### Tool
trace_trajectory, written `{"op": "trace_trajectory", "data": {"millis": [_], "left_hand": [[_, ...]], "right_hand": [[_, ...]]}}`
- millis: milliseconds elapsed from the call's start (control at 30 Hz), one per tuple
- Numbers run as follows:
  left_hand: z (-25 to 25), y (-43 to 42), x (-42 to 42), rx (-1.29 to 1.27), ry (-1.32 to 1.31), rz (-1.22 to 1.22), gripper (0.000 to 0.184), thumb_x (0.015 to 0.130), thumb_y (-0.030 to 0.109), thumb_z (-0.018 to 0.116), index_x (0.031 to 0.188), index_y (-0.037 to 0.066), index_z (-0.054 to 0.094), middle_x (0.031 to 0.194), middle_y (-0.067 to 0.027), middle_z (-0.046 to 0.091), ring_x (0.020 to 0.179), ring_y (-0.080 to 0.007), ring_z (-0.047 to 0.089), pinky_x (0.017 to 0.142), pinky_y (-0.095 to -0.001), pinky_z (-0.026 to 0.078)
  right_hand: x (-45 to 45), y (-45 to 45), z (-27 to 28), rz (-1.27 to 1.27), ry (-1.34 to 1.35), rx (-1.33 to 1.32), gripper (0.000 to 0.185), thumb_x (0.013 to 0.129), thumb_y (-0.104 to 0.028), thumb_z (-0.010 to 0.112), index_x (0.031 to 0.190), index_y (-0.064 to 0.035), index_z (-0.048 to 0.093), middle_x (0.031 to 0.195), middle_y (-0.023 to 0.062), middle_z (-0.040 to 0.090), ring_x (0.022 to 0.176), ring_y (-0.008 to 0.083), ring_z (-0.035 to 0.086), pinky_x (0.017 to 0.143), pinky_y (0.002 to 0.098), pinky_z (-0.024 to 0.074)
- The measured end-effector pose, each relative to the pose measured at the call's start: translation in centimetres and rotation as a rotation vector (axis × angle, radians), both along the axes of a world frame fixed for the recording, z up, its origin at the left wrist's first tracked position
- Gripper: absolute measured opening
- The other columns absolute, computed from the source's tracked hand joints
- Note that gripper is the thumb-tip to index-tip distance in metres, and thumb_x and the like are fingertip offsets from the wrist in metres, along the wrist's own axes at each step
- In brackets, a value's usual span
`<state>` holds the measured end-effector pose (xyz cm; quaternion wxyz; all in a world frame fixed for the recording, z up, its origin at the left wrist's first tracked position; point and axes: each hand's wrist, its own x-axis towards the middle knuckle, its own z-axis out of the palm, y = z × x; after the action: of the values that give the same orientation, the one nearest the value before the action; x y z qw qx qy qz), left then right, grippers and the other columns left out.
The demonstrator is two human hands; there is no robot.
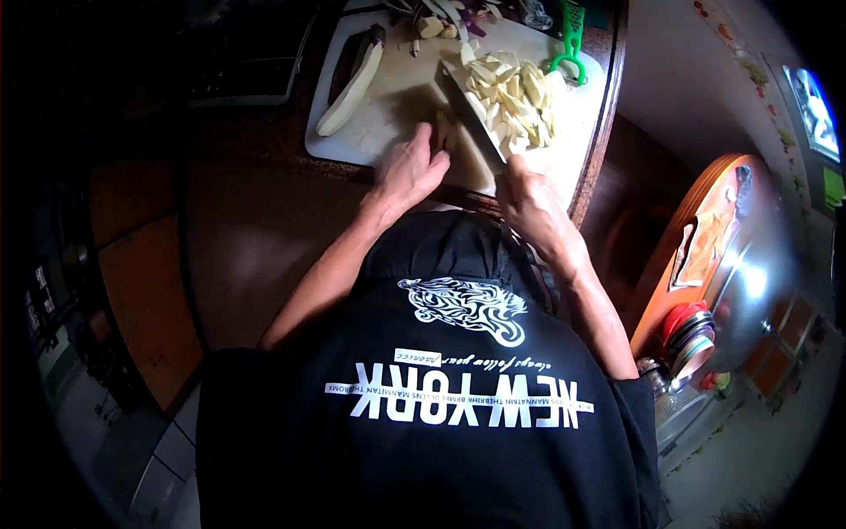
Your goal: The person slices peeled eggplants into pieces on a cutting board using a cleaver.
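My right hand [531, 204] is wrapped round the handle of a kitchen knife [473, 110]. The blade slants up and left over a white cutting board [374, 141], along the left side of a heap of pale cut pieces [515, 101]. My left hand [411, 169] is at the board's near edge, left of the knife. Its thumb and forefinger are apart, and I see nothing held between them. On the board's left side lies a long peeled eggplant [354, 88] with a dark stem end.
A green peeler [571, 44] lies at the board's upper right. Peelings and small pale chunks [430, 28] are at its far edge. The board rests on a dark counter [608, 106]. To the right are an orange wooden panel [679, 238] and stacked bowls [689, 339].
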<state>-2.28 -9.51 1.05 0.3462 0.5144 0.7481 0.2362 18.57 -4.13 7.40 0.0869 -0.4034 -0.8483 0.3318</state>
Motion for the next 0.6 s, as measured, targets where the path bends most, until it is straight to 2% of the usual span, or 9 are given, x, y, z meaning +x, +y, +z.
{"op": "trace_trajectory", "data": {"millis": [33, 67, 100, 167, 267, 433, 500, 600], "left_hand": [[-0.3, 0.5, 0.4, 0.075, -0.008, -0.008, 0.033, 0.085, 0.023, 0.060, 0.093, -0.005, 0.045, 0.069, -0.0254, 0.059, 0.063, -0.0401, 0.060, 0.059, -0.0494, 0.045], [0.1, 0.6, 0.4, -0.083, -0.047, -0.016, 0.034, 0.082, 0.023, 0.056, 0.098, -0.007, 0.053, 0.084, -0.0344, 0.063, 0.082, -0.0499, 0.063, 0.073, -0.0550, 0.050], [-0.7, 0.4, 0.3, -0.082, -0.049, -0.012, 0.034, 0.082, 0.023, 0.056, 0.098, -0.007, 0.053, 0.084, -0.0344, 0.063, 0.082, -0.0499, 0.063, 0.073, -0.0550, 0.050], [-3.4, 0.1, 0.2, 0.034, 0.056, -0.040, 0.032, 0.079, 0.022, 0.056, 0.088, -0.009, 0.057, 0.084, -0.0344, 0.063, 0.081, -0.0487, 0.063, 0.073, -0.0543, 0.051], [-4.3, 0.1, 0.5, 0.072, -0.044, 0.014, 0.031, 0.077, 0.021, 0.057, 0.082, -0.009, 0.059, 0.084, -0.0338, 0.063, 0.079, -0.0486, 0.063, 0.073, -0.0547, 0.050], [-2.3, 0.4, 0.6, 0.039, 0.034, -0.013, 0.028, 0.077, 0.020, 0.058, 0.088, -0.005, 0.057, 0.079, -0.0306, 0.063, 0.075, -0.0485, 0.062, 0.069, -0.0558, 0.049], [-1.6, 0.5, 0.9, 0.042, 0.051, -0.004, 0.027, 0.077, 0.020, 0.059, 0.089, -0.004, 0.056, 0.077, -0.0295, 0.063, 0.074, -0.0482, 0.062, 0.068, -0.0560, 0.048], [-1.6, 0.0, 0.8, 0.080, 0.075, 0.011, 0.027, 0.079, 0.022, 0.058, 0.090, -0.002, 0.054, 0.075, -0.0281, 0.063, 0.073, -0.0473, 0.062, 0.067, -0.0559, 0.048]], "right_hand": [[0.6, 0.2, 0.0, 0.000, -0.009, -0.033, 0.013, 0.091, -0.008, 0.057, 0.088, 0.0007, 0.048, 0.067, 0.0258, 0.060, 0.069, 0.0428, 0.063, 0.063, 0.0503, 0.0479], [0.8, 0.1, 0.8, 0.002, -0.036, -0.052, 0.014, 0.090, -0.008, 0.058, 0.088, 0.0008, 0.048, 0.068, 0.0261, 0.060, 0.070, 0.0433, 0.063, 0.063, 0.0507, 0.0478], [1.0, -0.1, 1.4, 0.003, -0.063, -0.071, 0.014, 0.090, -0.008, 0.058, 0.089, 0.0008, 0.048, 0.069, 0.0263, 0.059, 0.071, 0.0439, 0.063, 0.063, 0.0510, 0.0476], [1.2, -0.3, 1.8, 0.025, -0.083, -0.055, 0.014, 0.090, -0.008, 0.058, 0.088, 0.0008, 0.048, 0.068, 0.0264, 0.059, 0.071, 0.0444, 0.063, 0.063, 0.0510, 0.0477], [1.2, -0.3, 2.1, 0.043, -0.101, -0.045, 0.014, 0.089, -0.008, 0.058, 0.087, 0.0009, 0.048, 0.067, 0.0265, 0.059, 0.070, 0.0447, 0.063, 0.062, 0.0510, 0.0477], [0.5, 0.1, 0.3, 0.066, -0.111, -0.028, 0.013, 0.088, -0.006, 0.059, 0.086, 0.0014, 0.048, 0.067, 0.0264, 0.059, 0.069, 0.0445, 0.063, 0.061, 0.0509, 0.0481], [-0.3, 0.8, -1.9, 0.117, 0.002, -0.013, 0.013, 0.087, -0.006, 0.059, 0.086, 0.0016, 0.048, 0.068, 0.0262, 0.059, 0.068, 0.0440, 0.063, 0.060, 0.0503, 0.0483], [-0.9, 0.9, -1.4, 0.097, 0.022, 0.013, 0.012, 0.087, -0.005, 0.058, 0.086, 0.0018, 0.048, 0.068, 0.0259, 0.059, 0.068, 0.0437, 0.063, 0.060, 0.0496, 0.0480]]}}
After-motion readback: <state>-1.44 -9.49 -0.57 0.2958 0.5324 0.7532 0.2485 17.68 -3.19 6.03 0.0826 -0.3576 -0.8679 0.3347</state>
